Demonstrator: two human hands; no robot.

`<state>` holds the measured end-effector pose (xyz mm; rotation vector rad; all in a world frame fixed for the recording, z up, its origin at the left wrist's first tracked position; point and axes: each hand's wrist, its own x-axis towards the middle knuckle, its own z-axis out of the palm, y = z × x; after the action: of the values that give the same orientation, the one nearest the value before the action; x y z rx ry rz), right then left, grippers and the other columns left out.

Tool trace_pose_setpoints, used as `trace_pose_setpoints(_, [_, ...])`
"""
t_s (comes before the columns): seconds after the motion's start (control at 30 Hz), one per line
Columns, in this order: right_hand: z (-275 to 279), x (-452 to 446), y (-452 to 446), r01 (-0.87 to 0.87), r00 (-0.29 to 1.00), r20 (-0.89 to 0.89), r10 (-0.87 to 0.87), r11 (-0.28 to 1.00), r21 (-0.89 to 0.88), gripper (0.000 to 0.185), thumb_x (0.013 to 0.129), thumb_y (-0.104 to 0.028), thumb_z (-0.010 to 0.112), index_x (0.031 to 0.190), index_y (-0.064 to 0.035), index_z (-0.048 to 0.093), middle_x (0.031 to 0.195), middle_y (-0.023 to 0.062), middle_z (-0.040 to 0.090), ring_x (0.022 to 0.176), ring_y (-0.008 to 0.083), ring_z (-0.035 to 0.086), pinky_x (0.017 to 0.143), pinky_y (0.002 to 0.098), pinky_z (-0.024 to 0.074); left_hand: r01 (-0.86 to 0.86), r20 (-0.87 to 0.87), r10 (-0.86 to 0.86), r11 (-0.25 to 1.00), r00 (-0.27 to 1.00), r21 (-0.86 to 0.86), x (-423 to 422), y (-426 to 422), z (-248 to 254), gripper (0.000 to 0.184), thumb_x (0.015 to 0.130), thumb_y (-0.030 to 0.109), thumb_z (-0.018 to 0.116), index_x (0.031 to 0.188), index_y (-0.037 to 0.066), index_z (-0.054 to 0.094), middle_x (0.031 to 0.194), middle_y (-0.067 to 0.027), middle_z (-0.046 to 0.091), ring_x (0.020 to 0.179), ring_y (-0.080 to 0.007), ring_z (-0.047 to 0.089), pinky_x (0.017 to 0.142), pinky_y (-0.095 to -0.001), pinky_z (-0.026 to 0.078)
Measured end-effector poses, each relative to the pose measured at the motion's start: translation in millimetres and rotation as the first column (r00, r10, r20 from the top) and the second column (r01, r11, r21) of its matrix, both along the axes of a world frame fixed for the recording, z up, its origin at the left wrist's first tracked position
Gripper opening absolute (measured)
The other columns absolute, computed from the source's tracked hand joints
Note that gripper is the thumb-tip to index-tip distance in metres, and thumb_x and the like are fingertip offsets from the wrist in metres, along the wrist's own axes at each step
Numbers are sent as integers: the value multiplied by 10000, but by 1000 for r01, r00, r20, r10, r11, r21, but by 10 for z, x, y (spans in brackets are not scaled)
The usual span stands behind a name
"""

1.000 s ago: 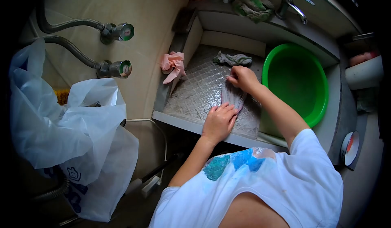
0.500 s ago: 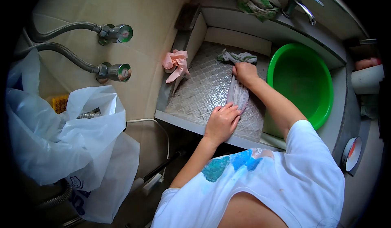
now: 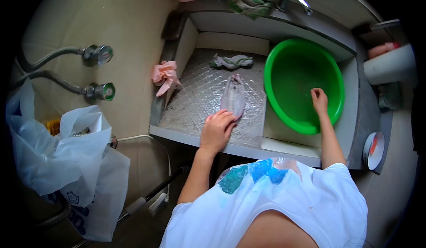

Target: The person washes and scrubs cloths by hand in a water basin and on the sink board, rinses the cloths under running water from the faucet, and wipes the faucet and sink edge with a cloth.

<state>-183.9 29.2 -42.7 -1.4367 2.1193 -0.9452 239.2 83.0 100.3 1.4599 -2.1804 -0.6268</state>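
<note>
Head view: a shallow rectangular sink [image 3: 173,136] with pale, hard walls and a grey rim is occupying the centre. Beside it, a crinkled, translucent white plastic bag [image 3: 84,159] is hanging in loose folds. A glossy sheet [image 3: 191,101] embossed with raised diamonds is covering the sink's left floor. On the right, a smooth, round green plastic basin [image 3: 268,84] is standing inside the sink. Behind the rim, a rumpled green-and-white cloth [image 3: 250,2] is lying near the tap. The left hand [image 3: 216,132] is resting on the near end of a limp, flat piece [image 3: 234,98], its fingers lying close together; whether they are clamping it, the observer cannot tell. The piece, long, grey-mauve and faintly ribbed, is lying on the embossed sheet. Beyond it, a twisted grey cloth [image 3: 231,62] is bunching up. A thin, wrinkled pink glove [image 3: 165,76] is draping over the left rim. The right hand [image 3: 320,102] is hovering over the basin, fingertips gathered together; anything pinched between them is too small to tell.
</note>
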Motion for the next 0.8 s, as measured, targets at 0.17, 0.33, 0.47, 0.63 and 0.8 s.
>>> trace_pose_setpoints(0.17, [32, -553, -10, 248, 878, 368, -306, 949, 197, 242, 877, -269, 564, 1007, -68, 594, 840, 6, 582, 675, 73, 565, 494, 232, 468, -223, -390, 213, 975, 896, 18, -162, -157, -44, 125, 781, 7, 586, 901, 25, 616, 882, -105, 610, 763, -260, 570, 692, -328, 454])
trace_pose_setpoints(0.33, [-268, -599, -63, 239, 967, -75, -242, 970, -50, 275, 837, -257, 586, 988, -28, 618, 858, 122, 657, 773, 227, 623, 727, 322, 483, -287, -387, 223, 951, 895, -116, -507, -301, 99, 132, 790, 40, 590, 918, 47, 622, 889, -86, 593, 825, -243, 552, 724, -317, 443])
trace_pose_setpoints(0.47, [-353, -11, -86, 183, 926, 234, -297, 893, 412, 331, 889, -296, 502, 966, 6, 614, 859, 136, 654, 788, 245, 619, 756, 348, 482, -50, 113, 64, 991, 991, -122, -675, -171, -222, 194, 774, 104, 605, 965, 113, 637, 1035, -127, 565, 1004, -305, 502, 875, -401, 388])
trace_pose_setpoints(0.63, [893, 1134, -75, -509, -86, 962, -259, 842, 181, 391, 934, -271, 442, 1141, 50, 529, 1097, 176, 589, 994, 256, 578, 864, 389, 475, -66, 97, 76, 993, 992, -102, -700, -167, -237, 220, 775, 96, 582, 986, 130, 633, 1078, -152, 552, 1039, -321, 490, 872, -426, 394])
trace_pose_setpoints(0.8, [1245, 1470, -146, -812, 260, 962, 76, 557, 175, 359, 907, -246, 510, 1200, -38, 520, 1159, 95, 567, 1048, 199, 552, 855, 327, 477, -32, 97, 45, 991, 994, -128, -669, -177, -264, 172, 753, 78, 592, 922, 68, 625, 999, -131, 563, 983, -300, 513, 834, -426, 400])
